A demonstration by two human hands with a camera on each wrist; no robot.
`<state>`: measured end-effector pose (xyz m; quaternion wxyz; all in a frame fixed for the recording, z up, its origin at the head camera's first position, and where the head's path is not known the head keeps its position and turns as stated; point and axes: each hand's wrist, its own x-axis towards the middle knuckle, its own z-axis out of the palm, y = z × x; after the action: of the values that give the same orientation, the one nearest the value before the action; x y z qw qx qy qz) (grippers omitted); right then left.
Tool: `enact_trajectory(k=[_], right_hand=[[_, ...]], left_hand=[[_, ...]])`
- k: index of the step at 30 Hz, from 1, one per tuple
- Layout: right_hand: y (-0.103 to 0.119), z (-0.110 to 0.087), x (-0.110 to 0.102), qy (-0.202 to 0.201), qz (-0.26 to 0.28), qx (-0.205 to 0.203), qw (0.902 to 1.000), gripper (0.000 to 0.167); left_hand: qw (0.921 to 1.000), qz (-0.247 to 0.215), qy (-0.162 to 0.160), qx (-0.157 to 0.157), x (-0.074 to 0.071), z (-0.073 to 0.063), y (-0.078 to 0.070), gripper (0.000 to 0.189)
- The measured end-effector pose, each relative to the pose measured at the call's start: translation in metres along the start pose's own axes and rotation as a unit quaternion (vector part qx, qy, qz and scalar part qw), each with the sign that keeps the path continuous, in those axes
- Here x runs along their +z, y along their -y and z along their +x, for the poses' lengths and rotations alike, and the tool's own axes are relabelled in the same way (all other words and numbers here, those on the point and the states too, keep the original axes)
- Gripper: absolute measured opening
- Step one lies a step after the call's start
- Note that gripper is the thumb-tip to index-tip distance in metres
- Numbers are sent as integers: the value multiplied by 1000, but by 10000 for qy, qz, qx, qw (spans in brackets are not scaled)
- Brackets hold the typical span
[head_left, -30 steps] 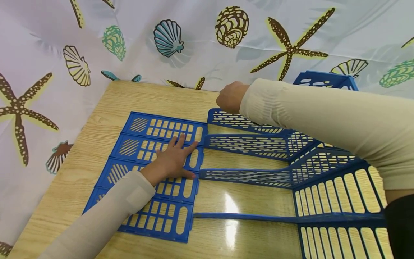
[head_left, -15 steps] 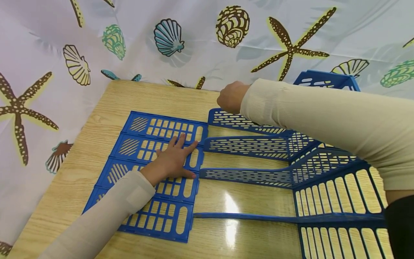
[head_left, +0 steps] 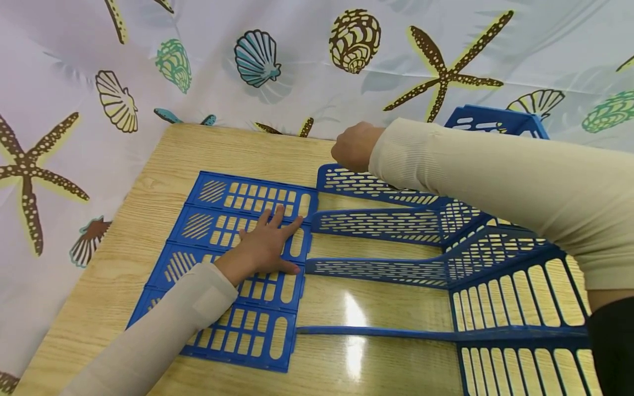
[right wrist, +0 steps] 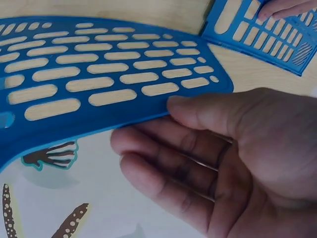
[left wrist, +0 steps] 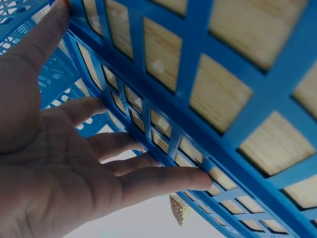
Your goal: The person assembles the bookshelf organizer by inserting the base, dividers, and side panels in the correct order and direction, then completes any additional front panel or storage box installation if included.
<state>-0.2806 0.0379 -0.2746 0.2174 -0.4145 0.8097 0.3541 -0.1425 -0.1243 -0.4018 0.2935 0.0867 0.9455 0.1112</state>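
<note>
A blue plastic file rack lies partly spread out, its flat gridded base panel (head_left: 238, 357) on the left and slotted dividers (head_left: 376, 269) standing up to the right. My left hand (head_left: 262, 246) rests on the panel with fingers spread. In the left wrist view its fingertips (left wrist: 198, 177) touch the blue grid bars. At the back, my right hand (head_left: 354, 147) pinches the edge of the farthest divider (right wrist: 133, 111) between thumb and fingers, as the right wrist view shows. From the head view its fingers are hidden behind the fist and sleeve.
The rack stands on a wood-grain table (head_left: 386, 366). Behind and left hangs a white cloth (head_left: 307, 49) printed with shells and starfish. A taller blue end piece (head_left: 495, 121) rises at the back right, partly behind my right sleeve (head_left: 485, 170). Gridded walls (head_left: 515, 335) spread at the right.
The second divider from the back has tilted down slightly, and the far divider and blue end piece have shifted a little. Both hands keep their places.
</note>
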Motion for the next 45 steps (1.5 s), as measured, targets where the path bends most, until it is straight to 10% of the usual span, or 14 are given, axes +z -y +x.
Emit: enact_trajectory(k=[14,21,45], right_hand=[[17,6,-10,-501,539,-27,9973,28],[57,5,-14,574,441,-917,9931,42],[59,9,-17,589,354,-1030,9923,29]], left_hand=[[10000,17,36,-21,1,1,2,106],[10000,32,62,-53,0,2,2,106],[9999,61,77,-73,-1,2,-1,106]])
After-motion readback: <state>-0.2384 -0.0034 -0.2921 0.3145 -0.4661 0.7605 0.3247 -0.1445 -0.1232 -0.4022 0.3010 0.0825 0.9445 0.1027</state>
